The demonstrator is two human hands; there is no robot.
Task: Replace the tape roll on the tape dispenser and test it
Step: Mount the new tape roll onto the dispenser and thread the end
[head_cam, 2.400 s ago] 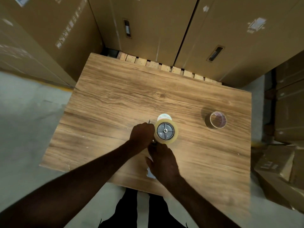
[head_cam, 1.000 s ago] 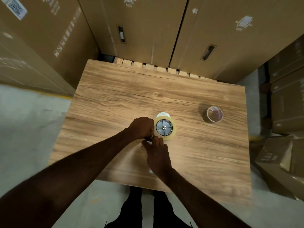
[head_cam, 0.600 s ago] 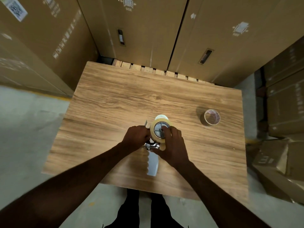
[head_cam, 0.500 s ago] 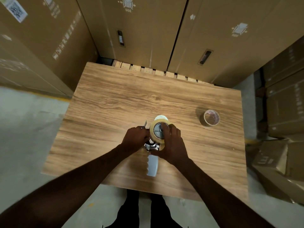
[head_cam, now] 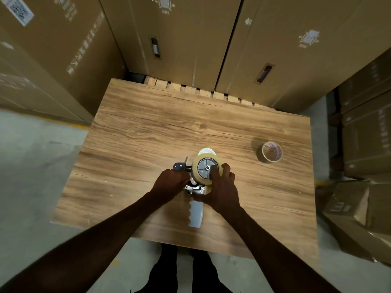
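The tape dispenser (head_cam: 195,216) lies on its side mid-table, its pale grey handle pointing toward me. A full clear tape roll (head_cam: 195,166) sits on its grey hub. My right hand (head_cam: 220,187) wraps the roll's right side, with a finger on the hub. My left hand (head_cam: 171,183) grips the dispenser's front end by the metal bracket, just below the dark roller tip and blade. A near-empty cardboard tape core (head_cam: 271,152) stands to the right, apart from both hands.
The wooden table (head_cam: 148,134) is ringed by tall cardboard boxes (head_cam: 190,39) at the back and left. More boxes (head_cam: 364,204) are stacked on the floor at the right. A pallet edge shows behind the table.
My right hand left the spot near the handle and went up onto the roll, uncovering the grey handle. My left hand stays at the dispenser's front end.
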